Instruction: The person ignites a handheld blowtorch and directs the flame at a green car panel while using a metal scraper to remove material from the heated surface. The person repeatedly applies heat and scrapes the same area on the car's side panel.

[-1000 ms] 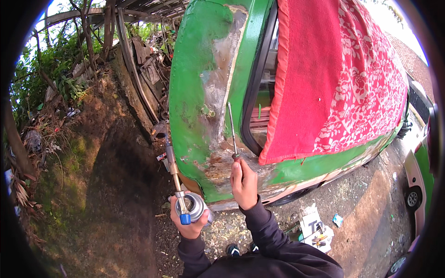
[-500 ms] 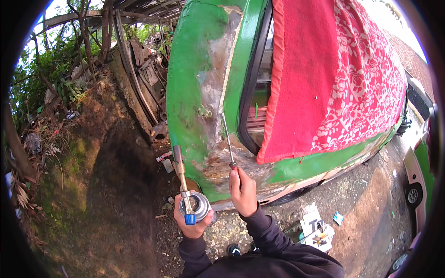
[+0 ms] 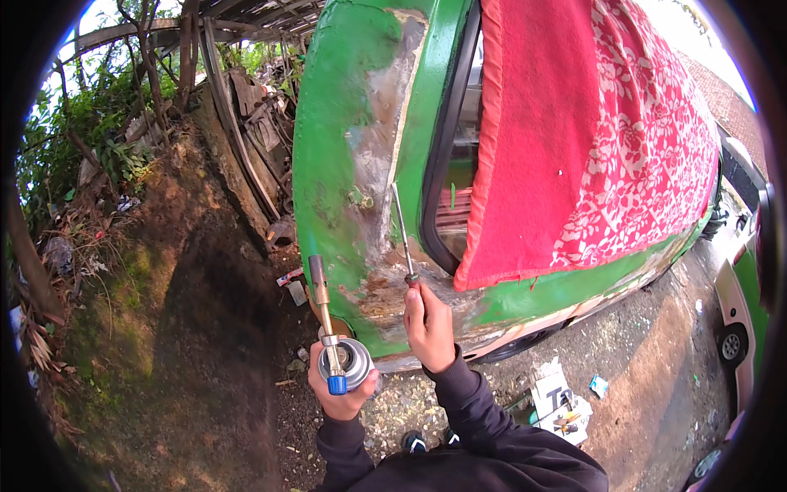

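Observation:
My left hand (image 3: 340, 395) is wrapped round the canister of a blowtorch (image 3: 325, 316), which has a brass tube, a dark nozzle and a blue knob. The nozzle points away from me, and no flame can be made out. In my right hand (image 3: 429, 330) is a screwdriver (image 3: 402, 234) with a dark red handle and a long metal shaft. Its tip lies at the pale seam on the green vehicle body (image 3: 336, 197). Around that seam the paint is stripped to a bare, rusty patch (image 3: 384, 156), whose lower part is brown and rough.
A red floral cloth (image 3: 574, 139) hangs over the vehicle's side and part of its black-framed window (image 3: 452, 176). On the gravel to the right lie tools on a white sheet (image 3: 561, 402). An earth bank (image 3: 156, 271) and leaning planks (image 3: 238, 131) stand left. Another green vehicle (image 3: 738, 320) is far right.
My right hand has moved slightly away from me, and the screwdriver tip has slid further up along the seam. The left hand and blowtorch have hardly moved.

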Available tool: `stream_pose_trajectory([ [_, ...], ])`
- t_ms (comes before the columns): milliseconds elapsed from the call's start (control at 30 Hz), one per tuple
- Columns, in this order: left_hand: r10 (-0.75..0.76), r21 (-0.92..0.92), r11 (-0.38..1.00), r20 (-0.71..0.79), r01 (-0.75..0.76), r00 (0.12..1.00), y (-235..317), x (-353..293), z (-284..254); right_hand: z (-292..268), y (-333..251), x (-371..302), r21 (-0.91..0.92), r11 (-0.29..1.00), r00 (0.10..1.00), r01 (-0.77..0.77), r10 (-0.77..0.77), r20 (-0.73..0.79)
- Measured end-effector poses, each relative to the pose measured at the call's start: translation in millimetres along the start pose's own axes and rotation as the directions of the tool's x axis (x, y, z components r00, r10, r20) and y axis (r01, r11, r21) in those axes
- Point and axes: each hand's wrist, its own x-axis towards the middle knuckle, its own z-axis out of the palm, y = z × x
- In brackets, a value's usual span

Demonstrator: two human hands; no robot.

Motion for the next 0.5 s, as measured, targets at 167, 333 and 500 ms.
stream_pose_trajectory([
  [167,0.01,-0.005,1.0,0.017,-0.01,1.0,-3.3,-2.8,-0.2,-4.2,6.3,-11.9,0.023,0.999,1.0,-0.028,0.028,0.011],
  [333,-0.016,-0.043,0.999,0.012,0.016,1.0,-0.3,-2.6,4.7,-8.0,-4.1,4.8,0.0,0.998,0.996,-0.068,0.067,0.065],
  [500,-0.001,-0.057,0.998,0.026,0.002,1.0,-4.4,-5.9,1.5,-2.4,7.6,-11.4,0.021,0.999,1.0,-0.03,0.03,0.008],
])
